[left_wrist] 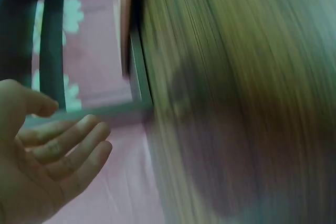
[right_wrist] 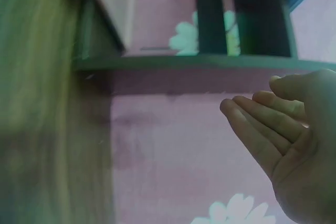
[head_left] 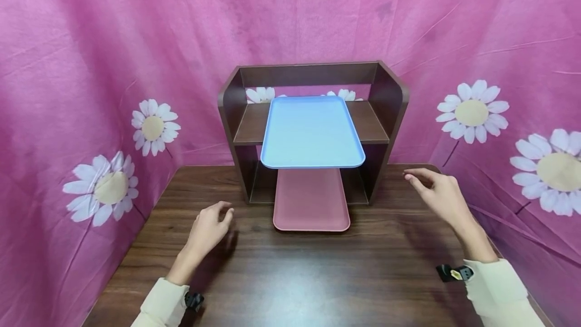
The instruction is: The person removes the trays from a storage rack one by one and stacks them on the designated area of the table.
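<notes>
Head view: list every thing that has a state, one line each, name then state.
blue tray: flat on the shelf's upper level, front edge overhanging, nothing on it.
pink tray: flat on the table, back end under the shelf, nothing on it.
shelf: upright at the table's back edge.
left hand: open, holds nothing, above the table.
right hand: open, holds nothing, right of the shelf.

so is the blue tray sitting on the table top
No, the blue tray rests on the upper board of the wooden shelf, while the pink tray lies below it on the table.
</notes>
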The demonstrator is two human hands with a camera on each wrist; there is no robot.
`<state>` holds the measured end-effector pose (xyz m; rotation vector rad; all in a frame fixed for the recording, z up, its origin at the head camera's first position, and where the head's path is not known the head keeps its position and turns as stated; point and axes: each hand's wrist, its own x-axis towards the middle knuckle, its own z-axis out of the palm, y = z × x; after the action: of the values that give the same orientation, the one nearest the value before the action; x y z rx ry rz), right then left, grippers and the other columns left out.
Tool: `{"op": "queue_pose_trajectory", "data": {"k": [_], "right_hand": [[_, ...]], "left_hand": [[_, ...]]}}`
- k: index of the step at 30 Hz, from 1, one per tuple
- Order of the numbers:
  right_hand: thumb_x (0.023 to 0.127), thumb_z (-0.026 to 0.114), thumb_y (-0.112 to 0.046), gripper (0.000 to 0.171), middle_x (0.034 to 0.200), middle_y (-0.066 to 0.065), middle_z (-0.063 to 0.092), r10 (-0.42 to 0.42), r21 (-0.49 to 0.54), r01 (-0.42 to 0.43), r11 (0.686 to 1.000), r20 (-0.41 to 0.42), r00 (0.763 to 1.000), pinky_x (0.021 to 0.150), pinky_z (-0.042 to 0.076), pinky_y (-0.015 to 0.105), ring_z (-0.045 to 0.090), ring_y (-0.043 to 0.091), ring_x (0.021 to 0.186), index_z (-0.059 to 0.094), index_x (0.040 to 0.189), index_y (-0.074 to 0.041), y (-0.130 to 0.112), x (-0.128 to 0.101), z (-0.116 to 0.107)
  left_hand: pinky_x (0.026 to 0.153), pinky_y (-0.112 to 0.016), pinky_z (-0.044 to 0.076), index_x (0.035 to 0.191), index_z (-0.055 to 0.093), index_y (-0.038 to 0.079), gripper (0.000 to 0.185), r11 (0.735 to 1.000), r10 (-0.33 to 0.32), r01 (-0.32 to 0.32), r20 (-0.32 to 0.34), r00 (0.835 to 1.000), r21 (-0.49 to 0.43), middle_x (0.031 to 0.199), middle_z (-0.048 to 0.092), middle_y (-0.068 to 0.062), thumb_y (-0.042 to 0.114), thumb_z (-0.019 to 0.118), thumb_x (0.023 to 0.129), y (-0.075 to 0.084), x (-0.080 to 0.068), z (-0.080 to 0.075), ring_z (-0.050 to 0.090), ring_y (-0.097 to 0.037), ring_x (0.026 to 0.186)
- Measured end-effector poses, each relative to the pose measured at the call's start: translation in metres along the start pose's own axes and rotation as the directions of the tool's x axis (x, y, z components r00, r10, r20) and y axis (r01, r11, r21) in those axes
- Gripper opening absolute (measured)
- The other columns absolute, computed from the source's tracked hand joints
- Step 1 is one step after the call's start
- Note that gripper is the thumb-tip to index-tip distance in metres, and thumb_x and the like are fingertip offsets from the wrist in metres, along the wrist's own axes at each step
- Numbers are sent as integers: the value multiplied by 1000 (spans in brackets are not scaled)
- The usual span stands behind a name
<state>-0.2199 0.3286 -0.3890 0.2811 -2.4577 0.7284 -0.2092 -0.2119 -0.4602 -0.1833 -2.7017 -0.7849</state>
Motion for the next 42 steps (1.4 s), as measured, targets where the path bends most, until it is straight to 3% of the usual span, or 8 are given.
{"op": "queue_pose_trajectory", "data": {"k": [4, 8, 17, 21, 24, 30, 35, 42], "right_hand": [[94, 66, -32, 27, 102, 9, 75, 42, 69, -42, 997, 7, 999, 69, 40, 4, 48, -26, 81, 72, 114, -15, -16, 16, -3], [93, 65, -38, 39, 114, 11, 72, 85, 116, -88, 989, 35, 996, 74, 38, -1, 48, -28, 89, 67, 125, -15, -27, 31, -4], [90, 63, -51, 67, 133, 16, 62, 144, 108, -157, 982, 120, 982, 87, 44, 7, 62, 32, 119, 50, 143, -13, -41, 63, -3], [91, 61, -54, 68, 133, 19, 61, 144, 107, -159, 981, 135, 980, 97, 50, 43, 61, 34, 121, 49, 144, -12, -43, 74, -1], [91, 61, -54, 65, 130, 19, 63, 135, 104, -150, 983, 137, 981, 96, 48, 52, 61, 34, 120, 52, 140, -12, -42, 79, 3], [90, 64, -52, 50, 104, 16, 72, 132, 69, -139, 988, 91, 987, 79, 49, 43, 65, 30, 98, 63, 117, -10, -43, 81, 14], [89, 65, -53, 45, 69, 7, 57, 150, 40, -151, 988, 41, 988, 57, 37, 30, 49, 22, 68, 58, 90, -9, -49, 79, 20], [87, 67, -52, 45, 62, 2, 52, 167, 57, -167, 984, -5, 986, 52, 34, 27, 44, 16, 60, 55, 84, -9, -50, 76, 23]], "left_hand": [[71, -36, 54, 102, 73, 11, 17, 987, -89, 93, 36, 995, -131, 86, 75, -5, 22, 63, 93, 18, -2, 8, 67, -18, 72], [63, -24, 55, 98, 72, 6, 14, 918, -187, 222, 136, 973, -328, 80, 75, -9, 16, 63, 94, 33, -5, 17, 69, -17, 65], [70, -44, 62, 105, 63, -13, 22, 639, -260, 421, 335, 906, -643, 85, 72, -27, 3, 53, 94, 64, -14, 44, 73, -34, 75], [77, -43, 61, 112, 59, -15, 29, 551, -220, 480, 436, 873, -683, 97, 71, -30, 8, 50, 96, 75, -17, 56, 73, -31, 83], [81, -41, 61, 114, 56, -17, 33, 479, -191, 520, 494, 848, -707, 105, 69, -32, 10, 49, 96, 82, -20, 66, 73, -31, 90], [93, -44, 56, 122, 46, -19, 39, 278, -159, 609, 590, 792, -743, 120, 62, -35, 12, 46, 98, 98, -31, 83, 64, -44, 112], [97, -45, 54, 126, 42, -21, 44, 133, -159, 668, 649, 744, -732, 126, 56, -39, 12, 47, 97, 108, -38, 98, 58, -47, 119], [103, -49, 49, 129, 36, -16, 42, -73, -161, 675, 677, 718, -734, 133, 46, -44, 9, 46, 97, 119, -38, 117, 52, -50, 124]]}}
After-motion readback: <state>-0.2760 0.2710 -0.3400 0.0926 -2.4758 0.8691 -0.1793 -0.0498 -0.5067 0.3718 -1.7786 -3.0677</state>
